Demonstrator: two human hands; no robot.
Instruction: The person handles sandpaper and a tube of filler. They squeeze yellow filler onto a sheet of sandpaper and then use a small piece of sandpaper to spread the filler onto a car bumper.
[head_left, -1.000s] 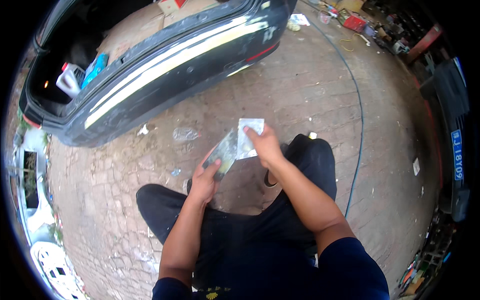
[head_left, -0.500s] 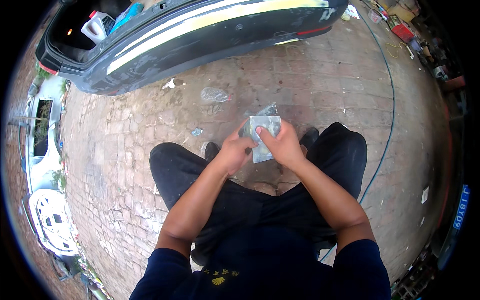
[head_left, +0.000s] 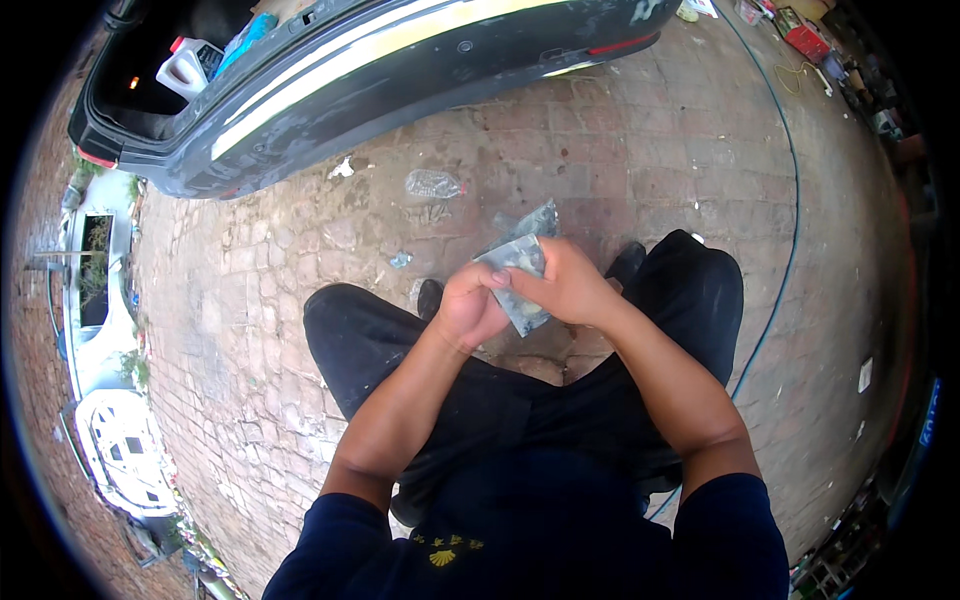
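Between my knees, both hands grip a thin, stained grey sheet point(head_left: 525, 262) with pale smears; its exact kind I cannot make out. My left hand point(head_left: 468, 302) pinches its left edge, thumb on top. From the other side my right hand point(head_left: 572, 282) is closed on it, its thumb lying across the sheet and touching the left thumb. A darker grey piece point(head_left: 538, 218) sticks out beyond the far edge; whether it is part of the same sheet I cannot tell. The fingers underneath are hidden.
Ahead is a dark car bumper point(head_left: 400, 90) with pale yellow patches and a white jug point(head_left: 190, 70) behind it. A crushed clear plastic bottle point(head_left: 433, 184) lies on the brick paving. A hose point(head_left: 795, 210) runs along the right; white car parts point(head_left: 120, 450) stand left.
The grey sheet has turned so that it slants, its top leaning left. My left hand has shifted slightly, and my right thumb now lies nearer the left one.
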